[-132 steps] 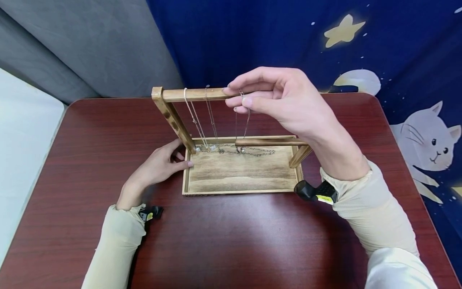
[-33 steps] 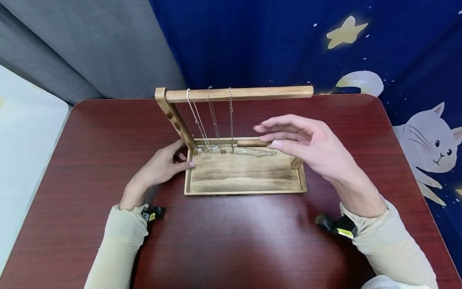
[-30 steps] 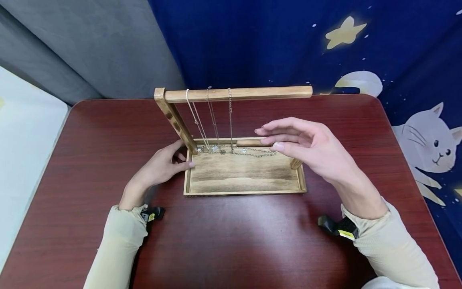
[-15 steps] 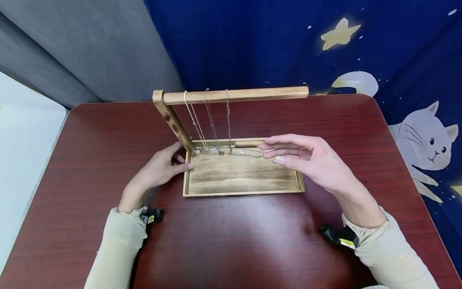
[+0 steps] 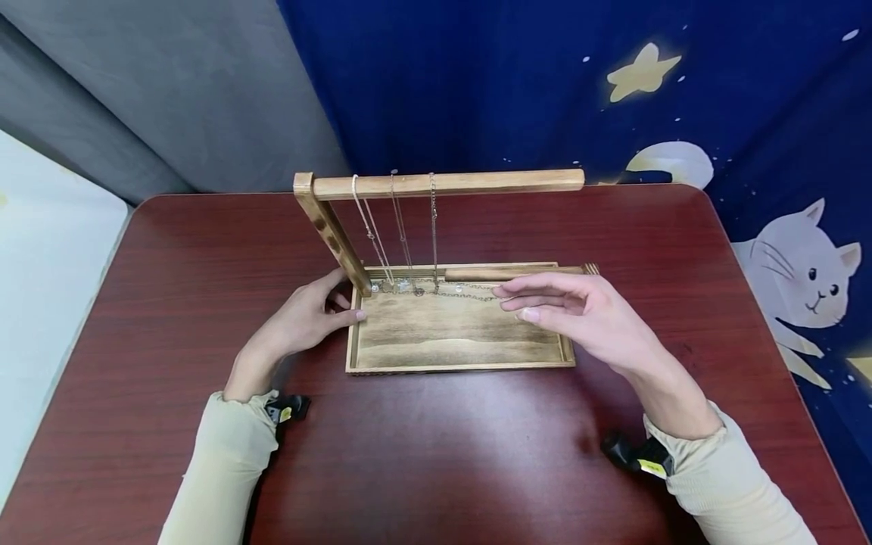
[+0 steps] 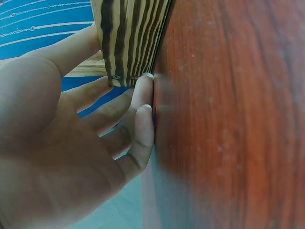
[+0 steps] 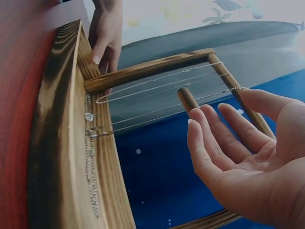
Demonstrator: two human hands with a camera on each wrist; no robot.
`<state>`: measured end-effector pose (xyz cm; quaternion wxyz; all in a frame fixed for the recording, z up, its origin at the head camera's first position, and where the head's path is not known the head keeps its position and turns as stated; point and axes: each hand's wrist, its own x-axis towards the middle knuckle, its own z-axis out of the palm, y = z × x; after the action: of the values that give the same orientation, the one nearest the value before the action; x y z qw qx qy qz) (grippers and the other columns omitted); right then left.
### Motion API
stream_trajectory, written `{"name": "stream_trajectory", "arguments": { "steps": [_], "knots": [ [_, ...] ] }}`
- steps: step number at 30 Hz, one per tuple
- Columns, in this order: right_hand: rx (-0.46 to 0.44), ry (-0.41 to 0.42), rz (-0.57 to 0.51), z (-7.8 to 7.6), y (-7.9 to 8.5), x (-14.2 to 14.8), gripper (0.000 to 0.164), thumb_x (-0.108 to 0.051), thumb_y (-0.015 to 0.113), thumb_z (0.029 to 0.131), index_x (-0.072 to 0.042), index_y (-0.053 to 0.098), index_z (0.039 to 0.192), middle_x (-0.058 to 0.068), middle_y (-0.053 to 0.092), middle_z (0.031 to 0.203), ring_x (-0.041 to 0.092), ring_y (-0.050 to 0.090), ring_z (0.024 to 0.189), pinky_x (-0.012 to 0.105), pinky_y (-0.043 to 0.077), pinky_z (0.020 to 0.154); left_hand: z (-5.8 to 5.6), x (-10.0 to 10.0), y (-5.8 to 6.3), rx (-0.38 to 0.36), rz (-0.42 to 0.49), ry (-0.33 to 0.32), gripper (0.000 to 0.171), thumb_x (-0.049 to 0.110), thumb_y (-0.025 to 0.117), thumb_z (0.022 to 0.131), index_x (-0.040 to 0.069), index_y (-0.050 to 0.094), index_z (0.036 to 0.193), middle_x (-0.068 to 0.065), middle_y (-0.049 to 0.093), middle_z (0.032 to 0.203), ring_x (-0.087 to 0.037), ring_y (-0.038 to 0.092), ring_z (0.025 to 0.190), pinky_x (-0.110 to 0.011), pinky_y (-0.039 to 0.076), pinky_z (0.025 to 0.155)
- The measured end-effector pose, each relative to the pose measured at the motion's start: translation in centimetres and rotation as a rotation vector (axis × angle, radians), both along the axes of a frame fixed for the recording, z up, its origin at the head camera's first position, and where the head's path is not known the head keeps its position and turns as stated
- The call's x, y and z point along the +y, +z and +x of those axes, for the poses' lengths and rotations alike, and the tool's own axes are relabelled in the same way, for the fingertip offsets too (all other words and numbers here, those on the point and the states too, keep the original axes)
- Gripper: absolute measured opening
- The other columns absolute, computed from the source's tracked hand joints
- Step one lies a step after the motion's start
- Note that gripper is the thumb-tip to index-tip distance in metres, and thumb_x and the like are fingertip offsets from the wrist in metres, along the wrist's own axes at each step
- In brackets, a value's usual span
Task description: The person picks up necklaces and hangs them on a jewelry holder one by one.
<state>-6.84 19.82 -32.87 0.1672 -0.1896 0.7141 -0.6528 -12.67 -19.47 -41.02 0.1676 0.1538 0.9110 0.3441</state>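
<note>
A wooden necklace stand [image 5: 446,184] rises from a shallow wooden tray [image 5: 463,368]. Its long top bar carries a pale necklace [image 5: 372,235], a thin silver necklace [image 5: 400,219] and a third chain necklace [image 5: 434,219], all hanging toward the tray. More chain [image 5: 470,294] lies along the tray's back. My left hand [image 5: 300,316] grips the tray's left end, thumb on the rim and fingers beyond the corner. My right hand [image 5: 586,312] hovers over the tray's right part, fingers loosely bent and holding nothing; its fingertips hide part of the loose chain.
A shorter, lower wooden bar [image 5: 511,272] spans the tray's back right, its post hidden by my right hand. All stands on a dark red table [image 5: 436,454]. Behind it hang a grey curtain [image 5: 177,83] and a blue curtain [image 5: 463,83].
My right hand has let go of the third necklace, which now hangs from the top bar, and has come down over the tray's right part. The left hand stays at the tray's end.
</note>
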Motion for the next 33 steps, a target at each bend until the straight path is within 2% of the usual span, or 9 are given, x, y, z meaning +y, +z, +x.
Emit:
{"name": "stream_trajectory", "arguments": {
  "steps": [10,23,30,33],
  "knots": [
    [-0.085,-0.033,0.092,0.3,-1.4,-0.1,0.033,-0.012,0.068,0.095,-0.012,0.066,0.129,0.005,0.068,0.124,0.025,0.064,0.116,0.033,0.051,0.093,0.1,0.2,-0.2,-0.014,0.001,0.002,0.069,0.033,0.072,0.093,0.014,0.039,0.150,-0.009,0.069,0.100,-0.020,0.064,0.091,-0.039,0.047,0.078],
    [-0.106,-0.044,0.107,-0.1,-2.8,-0.4,0.032,-0.014,0.068,0.096,-0.011,0.067,0.128,0.005,0.068,0.124,0.027,0.063,0.117,0.029,0.051,0.093,0.2,-0.1,-0.1,-0.016,0.007,0.010,0.072,0.034,0.072,0.093,0.012,0.037,0.152,-0.009,0.069,0.100,-0.020,0.063,0.089,-0.038,0.047,0.077],
    [-0.103,-0.052,0.113,-0.3,-3.7,-0.4,0.033,-0.015,0.067,0.097,-0.008,0.065,0.129,0.011,0.066,0.126,0.025,0.063,0.116,0.029,0.052,0.090,0.0,0.0,0.0,-0.009,0.000,0.004,0.071,0.033,0.073,0.092,0.013,0.038,0.151,-0.009,0.069,0.100,-0.020,0.064,0.090,-0.038,0.047,0.077],
    [-0.114,-0.060,0.131,-0.4,-3.9,-0.6,0.033,-0.014,0.067,0.096,-0.009,0.066,0.128,0.015,0.065,0.126,0.027,0.063,0.116,0.028,0.052,0.088,0.0,0.0,0.0,-0.006,-0.001,0.004,0.070,0.033,0.073,0.092,0.012,0.039,0.150,-0.009,0.069,0.100,-0.020,0.064,0.090,-0.038,0.047,0.077]
  ]
}}
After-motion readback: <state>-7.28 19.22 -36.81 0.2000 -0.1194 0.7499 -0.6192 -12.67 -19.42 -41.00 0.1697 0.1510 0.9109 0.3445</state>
